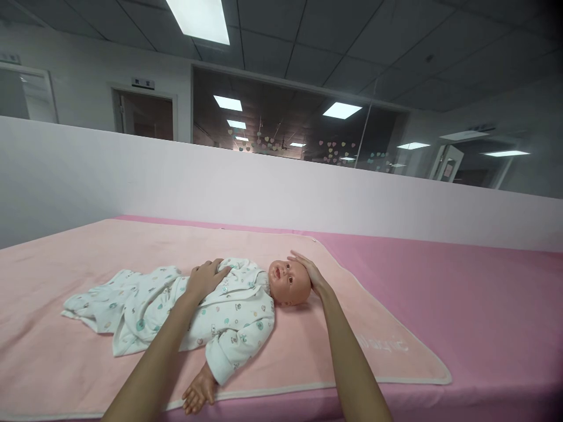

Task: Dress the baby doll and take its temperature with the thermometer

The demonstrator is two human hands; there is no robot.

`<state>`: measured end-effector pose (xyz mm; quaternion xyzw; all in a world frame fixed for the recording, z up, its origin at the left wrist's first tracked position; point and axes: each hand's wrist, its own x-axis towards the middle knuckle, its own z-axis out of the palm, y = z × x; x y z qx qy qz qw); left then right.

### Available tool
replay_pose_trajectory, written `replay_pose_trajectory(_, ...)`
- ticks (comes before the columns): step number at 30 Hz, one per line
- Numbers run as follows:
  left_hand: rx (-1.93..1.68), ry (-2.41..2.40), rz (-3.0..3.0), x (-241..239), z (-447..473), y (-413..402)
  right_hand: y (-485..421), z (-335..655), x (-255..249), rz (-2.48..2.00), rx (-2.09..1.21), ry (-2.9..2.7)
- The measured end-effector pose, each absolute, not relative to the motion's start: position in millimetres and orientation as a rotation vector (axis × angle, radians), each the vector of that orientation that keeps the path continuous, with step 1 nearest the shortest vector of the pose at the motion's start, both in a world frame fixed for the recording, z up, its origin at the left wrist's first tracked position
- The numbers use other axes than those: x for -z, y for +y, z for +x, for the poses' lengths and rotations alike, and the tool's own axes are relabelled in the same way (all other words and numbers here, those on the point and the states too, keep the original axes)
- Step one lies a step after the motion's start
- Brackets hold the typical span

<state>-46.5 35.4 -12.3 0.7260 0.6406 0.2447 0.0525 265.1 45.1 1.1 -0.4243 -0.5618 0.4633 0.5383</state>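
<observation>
A baby doll [288,281] in a white patterned sleepsuit [229,316] lies on its back on a light pink blanket [387,346], head to the right. My left hand [204,278] rests flat on the doll's chest, fingers spread. My right hand [308,269] cups the top of the doll's head, fingers curved along it. One doll hand [200,392] sticks out of the sleeve near the blanket's front edge.
The blanket lies on a darker pink mattress [484,305] that stretches to the right. A low white partition wall [281,193] runs behind it. Beyond are glass walls, doors and ceiling lights.
</observation>
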Motion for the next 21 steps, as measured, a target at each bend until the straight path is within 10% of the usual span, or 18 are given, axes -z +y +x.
replay_pose_trajectory(21,-0.758,1.939,2.174,10.1,-46.3,30.2,40.4,262.1,-4.1,-1.012,-1.162,-1.36)
